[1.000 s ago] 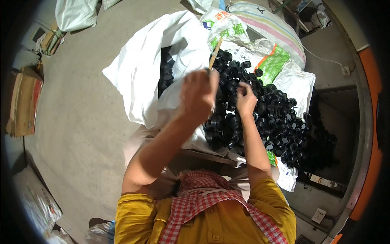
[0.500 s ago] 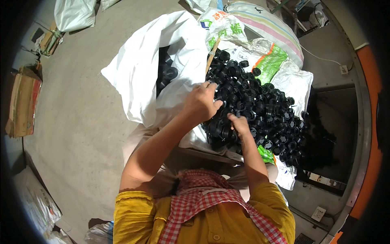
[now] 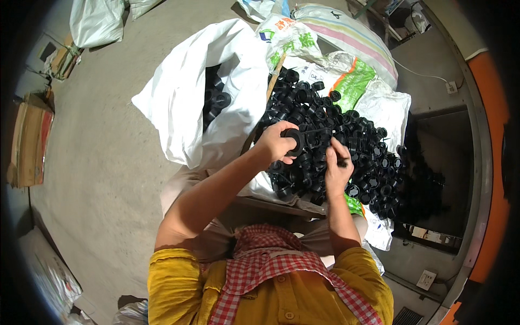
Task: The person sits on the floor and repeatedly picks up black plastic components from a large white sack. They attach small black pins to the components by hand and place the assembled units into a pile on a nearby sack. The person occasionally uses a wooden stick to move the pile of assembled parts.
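My left hand (image 3: pixel 274 145) grips a round black plastic cap (image 3: pixel 294 140), thumb across its face, just above the heap. From the cap a thin black strip (image 3: pixel 317 130) reaches toward the fingertips of my right hand (image 3: pixel 338 172). Those fingers are pinched together, and a small dark thing shows between them; its kind I cannot make out. Under and around both hands lies a large pile of similar black caps (image 3: pixel 374 157). To the left, a white woven sack (image 3: pixel 179 103) gapes open, with more black caps (image 3: pixel 218 100) inside.
A wooden stick (image 3: pixel 275 76) lies between sack and pile. Printed white and green sacks (image 3: pixel 357 81) spread beneath the caps. A bulging striped sack (image 3: pixel 346 35) stands behind. To the right is a dark recess (image 3: pixel 441 179) with a metal frame; cardboard (image 3: pixel 30 143) leans at far left.
Both hands have come up from the pile. My left hand now holds a cap, turned toward the right hand, whose fingers have closed near it. The view has shifted slightly.
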Demonstrator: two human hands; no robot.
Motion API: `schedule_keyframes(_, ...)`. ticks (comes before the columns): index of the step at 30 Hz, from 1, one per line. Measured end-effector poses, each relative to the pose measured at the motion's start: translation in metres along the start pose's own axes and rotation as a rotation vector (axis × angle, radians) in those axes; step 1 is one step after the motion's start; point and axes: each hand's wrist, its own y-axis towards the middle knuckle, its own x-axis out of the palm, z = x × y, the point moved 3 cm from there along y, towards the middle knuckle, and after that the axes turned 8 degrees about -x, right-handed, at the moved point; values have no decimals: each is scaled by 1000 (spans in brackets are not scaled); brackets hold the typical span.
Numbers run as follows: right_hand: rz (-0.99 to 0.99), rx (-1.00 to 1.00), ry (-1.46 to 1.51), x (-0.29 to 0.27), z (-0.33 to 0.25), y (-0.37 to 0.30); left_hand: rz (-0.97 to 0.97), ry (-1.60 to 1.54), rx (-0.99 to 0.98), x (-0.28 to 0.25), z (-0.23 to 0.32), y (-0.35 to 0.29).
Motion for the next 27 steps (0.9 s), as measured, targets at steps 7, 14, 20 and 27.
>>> schedule_keyframes(7, -573, -535, -353, 10, -43, 22, -210, 230, -127, 1, 3, -16)
schedule_keyframes(14, -769, -7, -154, 17, -32, 24, 90, 964, 440, 9, 4, -18)
schedule_keyframes(20, -946, 841, 867, 6, -34, 13, 77, 1142, 1597, 27, 34, -58)
schedule_keyframes(27, -692, 403, 1310, 36, -13, 26, -110, -31, 564, -15, 38, -25)
